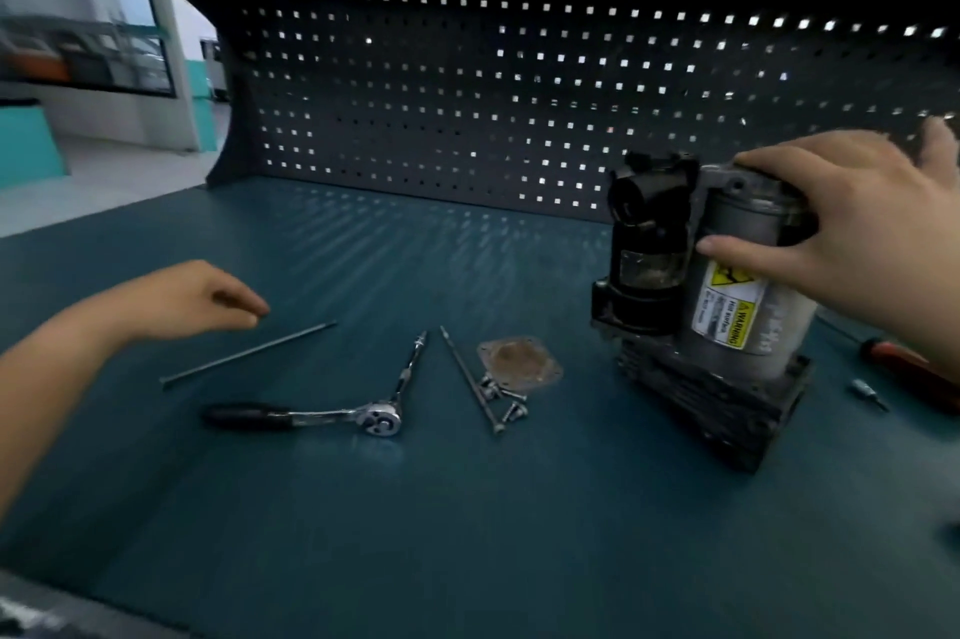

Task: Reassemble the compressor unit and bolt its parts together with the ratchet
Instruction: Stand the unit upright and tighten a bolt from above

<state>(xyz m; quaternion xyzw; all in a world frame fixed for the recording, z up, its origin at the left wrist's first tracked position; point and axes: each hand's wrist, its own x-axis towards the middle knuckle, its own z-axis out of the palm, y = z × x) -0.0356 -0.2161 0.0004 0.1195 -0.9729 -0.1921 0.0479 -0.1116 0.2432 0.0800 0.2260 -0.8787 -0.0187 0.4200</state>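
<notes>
Locate the compressor [727, 306] at the right of the counter [467, 534], standing on its dark finned base, with the yellow warning label facing forward. Note the right grip [857, 233] grasping its upper end, fingers [779, 163] curled over the top and thumb pressed on the grey cylinder just above the label. Note the left grip [197, 298] released over the counter's left side, loosely curled, holding nothing, near a long bolt [249, 352] lying flat. Find the ratchet [322, 417] at centre, black handle pointing left, with an extension fitted and pointing away. Find a second long bolt [470, 378] just right of it, lying beside a square plate [519, 360], with short bolts [504, 402] clustered at the plate's near edge. See a red-handled screwdriver [914, 373] and a small bit [865, 391] right of the compressor, and a pegboard [467, 93] behind the counter
</notes>
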